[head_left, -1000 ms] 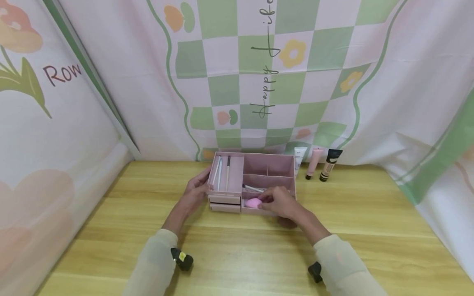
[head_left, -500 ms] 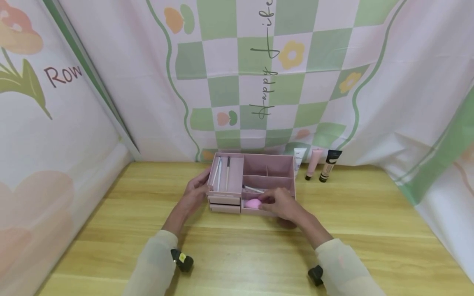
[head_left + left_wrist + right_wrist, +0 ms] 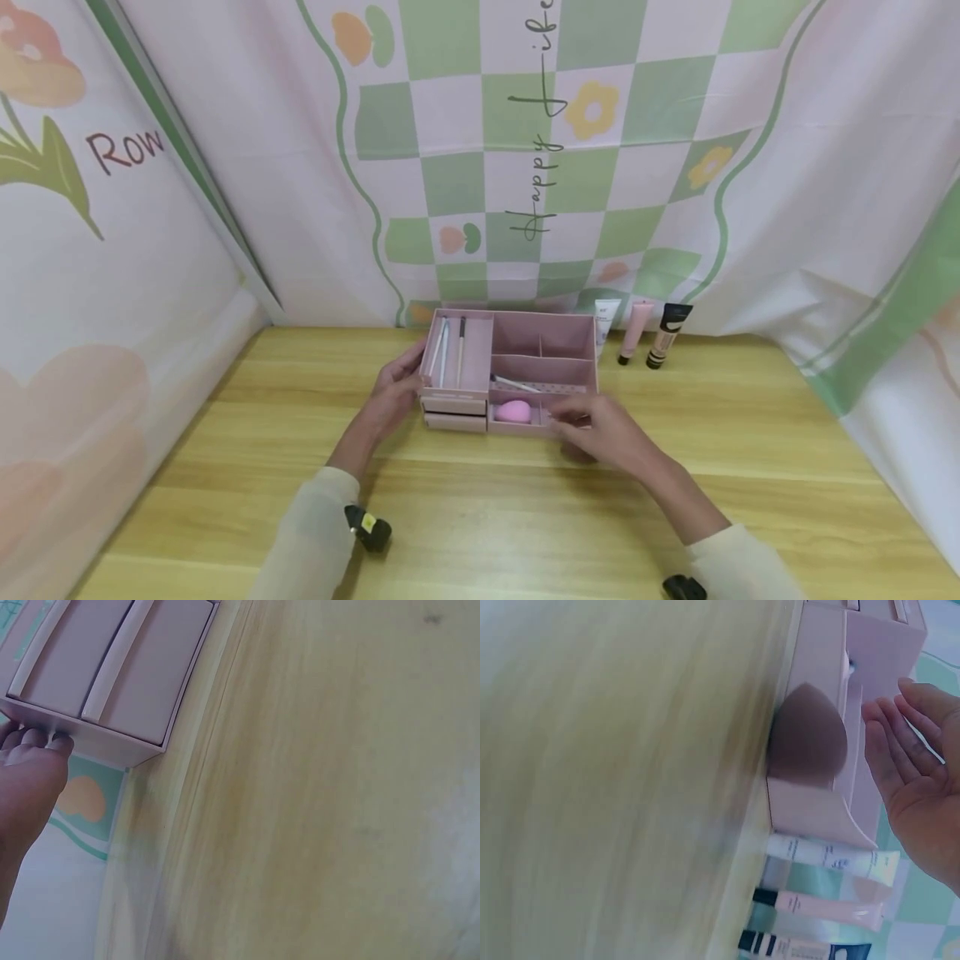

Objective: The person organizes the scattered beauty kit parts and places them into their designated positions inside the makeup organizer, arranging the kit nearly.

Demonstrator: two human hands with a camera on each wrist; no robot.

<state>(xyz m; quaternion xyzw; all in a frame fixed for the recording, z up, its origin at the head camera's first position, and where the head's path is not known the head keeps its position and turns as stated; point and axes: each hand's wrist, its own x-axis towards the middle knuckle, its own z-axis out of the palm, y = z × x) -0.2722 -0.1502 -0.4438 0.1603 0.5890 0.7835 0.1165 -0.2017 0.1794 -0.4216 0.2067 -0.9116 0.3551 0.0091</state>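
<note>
A pink makeup organizer (image 3: 543, 371) stands at the back of the wooden table. My left hand (image 3: 393, 387) rests against its left wall, and in the left wrist view several fingertips press on that side panel. A pink egg-shaped makeup sponge (image 3: 514, 412) lies in the front compartment. Over that compartment's right end is my right hand (image 3: 600, 425), apart from the sponge. The right wrist view shows its fingers lightly bent with nothing between them. Before the organizer's front wall sits a brown makeup sponge (image 3: 808, 739), partly hidden by the right hand in the head view.
Slim brushes (image 3: 461, 354) lie in the organizer's upper left tray, above two small drawers (image 3: 150, 671). Another light stick (image 3: 516, 384) lies in a middle compartment. A white tube (image 3: 607, 321), a pink tube (image 3: 636, 332) and a black-capped tube (image 3: 668, 335) stand at the right.
My right hand has let go of the pink sponge and drawn back to the right, leaving the sponge in the front compartment. The left hand has stayed in place.
</note>
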